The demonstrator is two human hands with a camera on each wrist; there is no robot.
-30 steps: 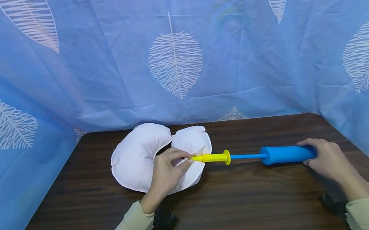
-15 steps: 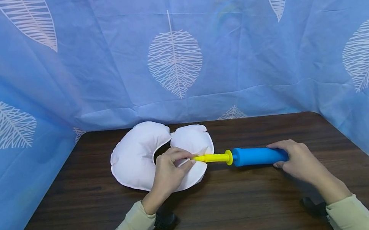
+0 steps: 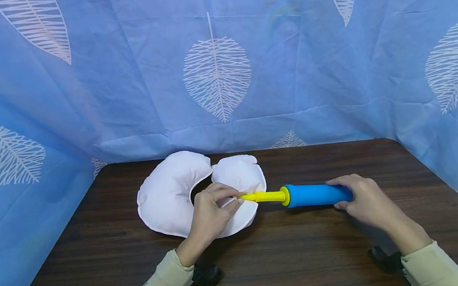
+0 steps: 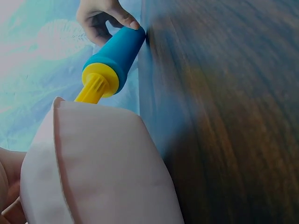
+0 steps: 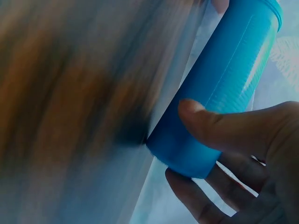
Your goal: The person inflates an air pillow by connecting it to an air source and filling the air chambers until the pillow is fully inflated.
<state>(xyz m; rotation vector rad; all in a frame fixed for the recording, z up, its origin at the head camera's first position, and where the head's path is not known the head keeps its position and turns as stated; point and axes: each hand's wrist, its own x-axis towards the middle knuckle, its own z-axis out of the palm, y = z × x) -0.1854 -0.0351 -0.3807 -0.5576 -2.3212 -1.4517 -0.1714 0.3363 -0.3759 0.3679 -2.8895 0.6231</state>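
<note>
A white U-shaped inflatable neck pillow (image 3: 167,200), plump on its left side, lies on the table. At its right lobe my left hand (image 3: 209,212) pinches the spot where the yellow nozzle (image 3: 263,197) of a hand pump meets the pillow. My right hand (image 3: 366,197) grips the far end of the pump's blue barrel (image 3: 314,194), thumb on the near side. The barrel sits right against the yellow collar, and no blue rod shows. In the left wrist view the pillow (image 4: 107,158) hides the nozzle's tip.
The dark wood-grain table (image 3: 303,258) fills the lower view, with rounded far corners. Blue cloth (image 3: 308,57) with white leaf prints hangs behind and at both sides. Black wrist devices (image 3: 206,274) sit under both forearms.
My right hand has pushed the blue barrel left along the rod, up to the yellow collar. The blue rod has gone from view. My left hand has stayed nearly still.
</note>
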